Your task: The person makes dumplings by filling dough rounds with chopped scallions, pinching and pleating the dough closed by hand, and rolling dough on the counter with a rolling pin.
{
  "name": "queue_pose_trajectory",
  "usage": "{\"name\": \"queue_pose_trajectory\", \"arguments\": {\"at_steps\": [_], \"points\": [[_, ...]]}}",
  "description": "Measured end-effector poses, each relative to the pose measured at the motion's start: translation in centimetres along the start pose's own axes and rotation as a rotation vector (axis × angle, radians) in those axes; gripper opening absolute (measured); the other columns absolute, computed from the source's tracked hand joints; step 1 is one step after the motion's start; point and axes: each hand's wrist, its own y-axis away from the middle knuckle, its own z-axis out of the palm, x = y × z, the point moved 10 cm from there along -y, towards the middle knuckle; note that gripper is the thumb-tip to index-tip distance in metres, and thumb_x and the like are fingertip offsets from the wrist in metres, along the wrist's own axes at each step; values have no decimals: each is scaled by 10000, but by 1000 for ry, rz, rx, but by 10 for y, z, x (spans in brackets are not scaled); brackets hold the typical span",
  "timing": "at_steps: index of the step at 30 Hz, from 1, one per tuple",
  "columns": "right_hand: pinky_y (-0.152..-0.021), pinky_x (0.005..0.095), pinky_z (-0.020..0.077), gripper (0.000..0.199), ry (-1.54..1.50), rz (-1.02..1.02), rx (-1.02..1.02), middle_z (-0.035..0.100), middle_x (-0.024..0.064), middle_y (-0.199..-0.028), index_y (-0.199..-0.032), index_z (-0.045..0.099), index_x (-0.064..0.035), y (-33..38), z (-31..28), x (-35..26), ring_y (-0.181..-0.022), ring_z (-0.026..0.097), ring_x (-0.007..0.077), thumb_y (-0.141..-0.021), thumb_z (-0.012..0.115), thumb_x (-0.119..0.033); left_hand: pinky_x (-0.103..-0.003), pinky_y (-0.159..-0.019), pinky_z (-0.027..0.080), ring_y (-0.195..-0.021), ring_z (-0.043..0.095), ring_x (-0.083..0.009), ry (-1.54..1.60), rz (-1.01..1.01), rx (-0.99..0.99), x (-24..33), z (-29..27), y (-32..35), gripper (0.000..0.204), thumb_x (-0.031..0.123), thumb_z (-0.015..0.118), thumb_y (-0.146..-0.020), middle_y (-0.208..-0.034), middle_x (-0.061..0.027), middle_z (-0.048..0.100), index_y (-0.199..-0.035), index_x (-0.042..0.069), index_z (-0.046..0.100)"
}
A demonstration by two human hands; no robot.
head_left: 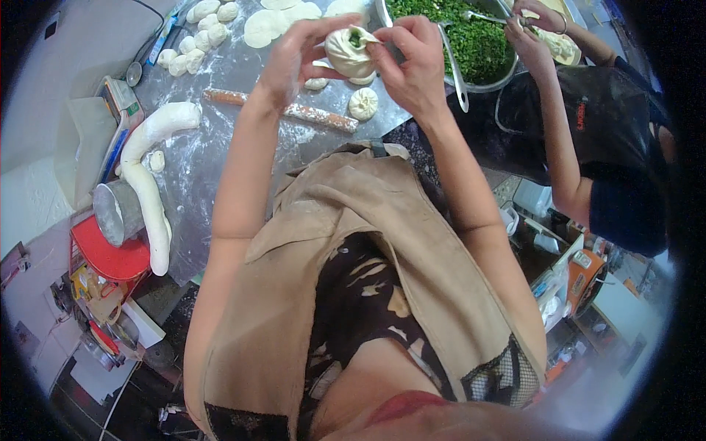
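Between my two hands, above the floured metal table, is a pleated dough bun with green filling showing through its open top. My left hand cups it from the side, fingers curved around it. The fingers of my right hand pinch the dough edge at the opening. Just below my hands a closed, pleated bun sits on the table, and other buns lie partly hidden behind my fingers. A flour-dusted wooden rolling pin lies crosswise on the table, passing behind my left forearm.
A metal bowl of chopped greens with a spoon stands at the far right, beside a co-worker's hands. Flat dough rounds and dough pieces lie at the back. A long dough roll bends along the left edge near a metal cylinder.
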Motion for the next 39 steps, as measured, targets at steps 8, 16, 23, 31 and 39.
{"name": "queue_pose_trajectory", "arguments": {"at_steps": [8, 16, 23, 31, 39], "points": [[-701, 359, 447, 148, -285, 514, -84, 549, 102, -770, -763, 644, -36, 45, 34, 22, -749, 536, 267, -685, 664, -159, -408, -820, 507, -973, 589, -223, 660, 217, 372, -72, -12, 9, 562, 508, 262, -947, -1062, -124, 602, -1151, 47, 512], [-693, 375, 413, 158, -150, 59, -79, 543, 63, -767, -793, 604, -67, 20, 0, -28, -786, 511, 274, -662, 653, 7, -278, -703, 535, -821, 620, -150, 396, 266, 344, -49, -7, 11, 536, 437, 306, -971, -916, -99, 627, -1046, -19, 578], [-725, 378, 412, 282, 49, 36, -139, 515, 69, -919, -894, 608, -132, 17, -3, -33, -845, 492, 283, -648, 679, -14, -264, -679, 530, -767, 624, -139, 181, 299, 334, -32, -2, 15, 546, 427, 318, -969, -859, -93, 634, -1006, -28, 616], [-764, 368, 405, 248, 255, -158, -185, 495, 61, -978, -874, 605, -155, 14, -8, -54, -899, 478, 262, -657, 626, -38, -241, -671, 506, -751, 609, -124, 54, 323, 279, -24, 1, 15, 520, 414, 337, -977, -870, -84, 640, -992, -14, 630], [-735, 361, 406, 211, -30, 169, -82, 506, 85, -874, -849, 601, -69, 17, -24, -26, -846, 479, 280, -664, 702, -55, -236, -661, 500, -727, 608, -116, 163, 257, 252, -20, 10, 21, 481, 372, 334, -987, -854, -78, 645, -971, 0, 638]]}}
